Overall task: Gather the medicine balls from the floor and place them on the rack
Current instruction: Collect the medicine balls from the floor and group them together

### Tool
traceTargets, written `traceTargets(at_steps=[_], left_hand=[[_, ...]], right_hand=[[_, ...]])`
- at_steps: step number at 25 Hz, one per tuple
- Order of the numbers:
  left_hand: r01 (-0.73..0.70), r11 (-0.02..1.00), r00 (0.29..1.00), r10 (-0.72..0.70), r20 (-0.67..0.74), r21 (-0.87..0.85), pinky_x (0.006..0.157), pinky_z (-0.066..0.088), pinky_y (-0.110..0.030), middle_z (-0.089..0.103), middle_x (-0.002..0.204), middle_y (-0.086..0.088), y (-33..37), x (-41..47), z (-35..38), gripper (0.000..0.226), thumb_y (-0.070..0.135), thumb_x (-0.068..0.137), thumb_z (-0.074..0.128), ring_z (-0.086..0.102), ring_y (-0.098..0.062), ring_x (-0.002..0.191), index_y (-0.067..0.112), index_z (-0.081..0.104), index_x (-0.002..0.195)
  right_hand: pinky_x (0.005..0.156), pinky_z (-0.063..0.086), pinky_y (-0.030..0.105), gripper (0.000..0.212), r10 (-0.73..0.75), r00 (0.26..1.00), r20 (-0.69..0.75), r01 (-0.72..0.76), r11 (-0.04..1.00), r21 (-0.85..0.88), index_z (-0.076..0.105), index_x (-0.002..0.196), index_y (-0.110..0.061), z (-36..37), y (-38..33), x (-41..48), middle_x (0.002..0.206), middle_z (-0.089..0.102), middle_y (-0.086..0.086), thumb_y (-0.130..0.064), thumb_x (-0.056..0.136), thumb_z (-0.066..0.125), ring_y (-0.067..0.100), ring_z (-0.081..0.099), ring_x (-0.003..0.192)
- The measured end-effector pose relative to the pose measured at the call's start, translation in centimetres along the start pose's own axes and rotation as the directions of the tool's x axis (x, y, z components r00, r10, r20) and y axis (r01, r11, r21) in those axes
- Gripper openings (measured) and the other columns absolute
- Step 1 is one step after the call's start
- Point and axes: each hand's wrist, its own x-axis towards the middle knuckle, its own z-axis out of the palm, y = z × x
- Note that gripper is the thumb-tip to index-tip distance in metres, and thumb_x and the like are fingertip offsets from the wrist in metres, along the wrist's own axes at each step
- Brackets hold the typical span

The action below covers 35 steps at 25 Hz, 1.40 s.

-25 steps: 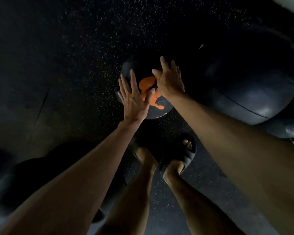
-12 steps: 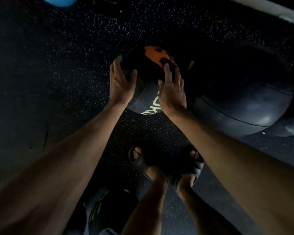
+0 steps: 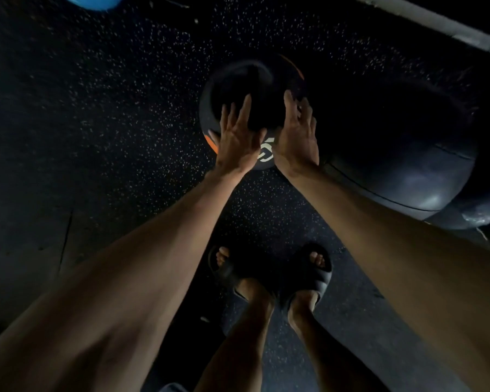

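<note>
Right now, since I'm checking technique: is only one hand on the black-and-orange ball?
No: left hand and right hand both touch the ball.

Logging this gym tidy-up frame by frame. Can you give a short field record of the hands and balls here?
left hand: flat on black-and-orange medicine ball, fingers spread
right hand: flat on same ball, beside the left
ball off floor: cannot tell
nearby: large dark ball to its right; blue ball at top edge
rack: not in view
</note>
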Motion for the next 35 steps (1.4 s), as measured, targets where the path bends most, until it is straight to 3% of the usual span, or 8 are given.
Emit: traceTargets(at_steps=[6, 9, 12, 14, 19, 25, 31, 35], left_hand=[[0.023, 0.996, 0.993, -0.012, -0.114, 0.092, 0.116, 0.03, -0.043, 0.037, 0.155, -0.014, -1.1, -5.5, -2.6, 0.058, 0.031, 0.099, 0.053, 0.031, -0.03, 0.144, 0.014, 0.035, 0.151], [0.209, 0.974, 0.977, -0.205, -0.052, 0.083, 0.106, 0.042, -0.046, 0.054, 0.137, -0.016, -2.9, -11.9, -3.3, 0.041, 0.026, 0.098, 0.052, 0.049, -0.032, 0.127, 0.011, 0.049, 0.137], [0.423, 0.897, 0.852, -0.441, 0.282, 0.128, 0.1, 0.047, -0.039, 0.059, 0.134, -0.018, -5.4, -19.9, -3.3, 0.042, 0.032, 0.099, 0.052, 0.056, -0.034, 0.122, 0.012, 0.052, 0.136], [0.48, 0.869, 0.794, -0.488, 0.363, 0.12, 0.099, 0.048, -0.038, 0.059, 0.134, -0.017, -6.5, -25.4, -3.3, 0.044, 0.034, 0.099, 0.053, 0.057, -0.033, 0.122, 0.011, 0.053, 0.137], [0.616, 0.785, 0.776, -0.592, 0.22, -0.061, 0.091, 0.05, -0.038, 0.064, 0.125, -0.017, -10.0, -38.5, -1.8, 0.038, 0.029, 0.1, 0.052, 0.063, -0.033, 0.111, 0.01, 0.054, 0.134], [0.698, 0.712, 0.701, -0.658, 0.275, -0.076, 0.096, 0.047, -0.038, 0.064, 0.128, -0.016, -15.6, -50.7, 2.4, 0.04, 0.031, 0.1, 0.052, 0.06, -0.032, 0.117, 0.012, 0.054, 0.135], [0.656, 0.739, 0.755, -0.639, 0.151, -0.154, 0.092, 0.051, -0.042, 0.064, 0.125, -0.02, -23.2, -57.4, 4.8, 0.035, 0.024, 0.1, 0.049, 0.062, -0.038, 0.113, 0.006, 0.056, 0.129], [0.651, 0.749, 0.758, -0.633, 0.159, -0.122, 0.097, 0.047, -0.049, 0.058, 0.132, -0.024, -28.2, -64.4, 6.6, 0.04, 0.021, 0.102, 0.048, 0.057, -0.045, 0.118, 0.003, 0.047, 0.138]], right_hand=[[0.11, 0.042, 0.047, 0.065, -0.047, 0.999, 0.026, 0.046, 0.999, 0.026, 0.024, 0.156, -0.022, -0.5, -0.4, -3.6, 0.159, 0.027, 0.016, -0.013, 0.098, 0.052, 0.033, 0.036, 0.14], [0.107, 0.043, 0.049, 0.051, -0.077, 0.979, 0.19, 0.093, 0.993, -0.077, 0.037, 0.149, -0.016, -0.6, -0.9, -9.6, 0.148, 0.042, 0.016, -0.02, 0.099, 0.049, 0.033, 0.044, 0.133], [0.104, 0.043, 0.044, 0.039, -0.055, 0.879, 0.474, 0.166, 0.966, -0.197, 0.051, 0.137, -0.011, -0.4, -1.1, -15.8, 0.137, 0.056, 0.019, -0.022, 0.101, 0.047, 0.037, 0.052, 0.128], [0.1, 0.046, 0.043, 0.036, -0.032, 0.799, 0.6, 0.22, 0.945, -0.243, 0.053, 0.135, -0.01, 0.2, -1.1, -19.8, 0.131, 0.059, 0.02, -0.023, 0.101, 0.048, 0.039, 0.056, 0.122], [0.095, 0.05, 0.042, 0.036, -0.077, 0.66, 0.747, 0.437, 0.848, -0.298, 0.052, 0.136, -0.013, 3.0, -0.8, -29.9, 0.13, 0.061, 0.015, -0.027, 0.104, 0.046, 0.035, 0.059, 0.12], [0.091, 0.05, 0.041, 0.034, -0.095, 0.559, 0.824, 0.552, 0.784, -0.285, 0.053, 0.134, -0.011, 7.0, 0.5, -40.0, 0.125, 0.063, 0.017, -0.024, 0.105, 0.042, 0.035, 0.061, 0.115], [0.094, 0.05, 0.043, 0.036, -0.015, 0.629, 0.778, 0.523, 0.748, -0.408, 0.05, 0.138, -0.014, 14.1, 2.2, -48.8, 0.131, 0.059, 0.016, -0.02, 0.103, 0.043, 0.035, 0.059, 0.118], [0.104, 0.039, 0.044, 0.056, 0.015, 0.682, 0.731, 0.431, 0.799, -0.419, 0.026, 0.155, -0.016, 19.7, 2.6, -56.2, 0.15, 0.038, 0.021, -0.026, 0.104, 0.046, 0.037, 0.044, 0.133]])
